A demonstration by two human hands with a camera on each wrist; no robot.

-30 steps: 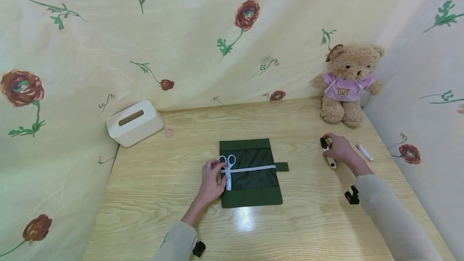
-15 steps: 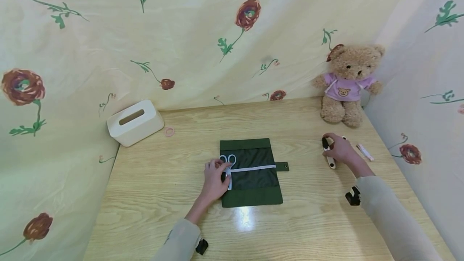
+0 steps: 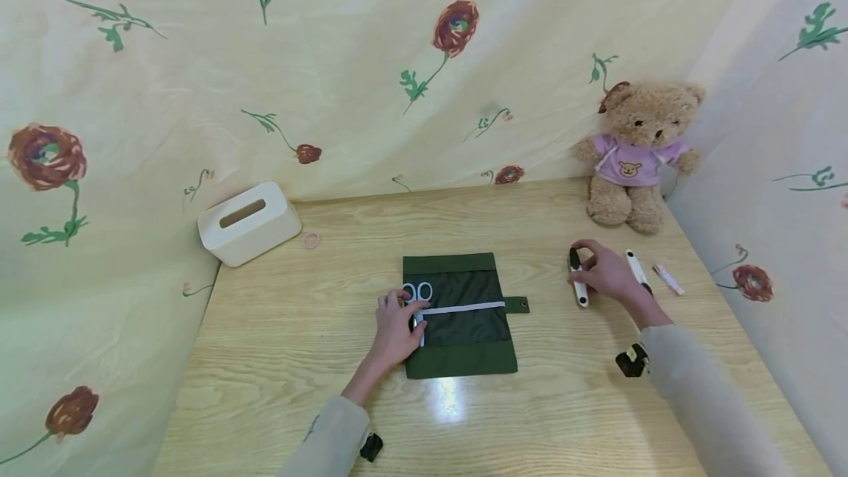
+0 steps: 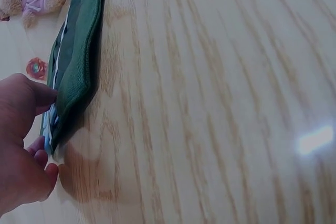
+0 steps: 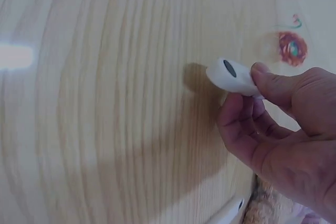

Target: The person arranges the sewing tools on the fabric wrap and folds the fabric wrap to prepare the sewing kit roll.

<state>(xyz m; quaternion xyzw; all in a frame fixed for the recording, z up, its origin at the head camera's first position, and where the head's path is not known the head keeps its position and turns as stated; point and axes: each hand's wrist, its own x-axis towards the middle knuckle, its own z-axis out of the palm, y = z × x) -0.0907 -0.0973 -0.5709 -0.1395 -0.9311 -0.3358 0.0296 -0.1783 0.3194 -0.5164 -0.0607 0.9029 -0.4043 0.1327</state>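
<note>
White, black-ended tool [image 3: 581, 294], pinched by my right hand [image 3: 606, 272] near the tabletop's [image 3: 556, 403] right edge, long axis running back to front; leftward, my left hand [image 3: 395, 331] rests loosely on scissors [image 3: 418, 299] along the green pouch's [image 3: 464, 362] left edge.

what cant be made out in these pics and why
Head view: part of the scissors, behind the left hand.
Head view: what the pink-white stick is, too small.
Right wrist view: far end of the held tool, behind the right hand.
Right wrist view: rest of the other tool, cut off by the bottom edge.
Left wrist view: most of the right hand, cut off by the top edge.
</note>
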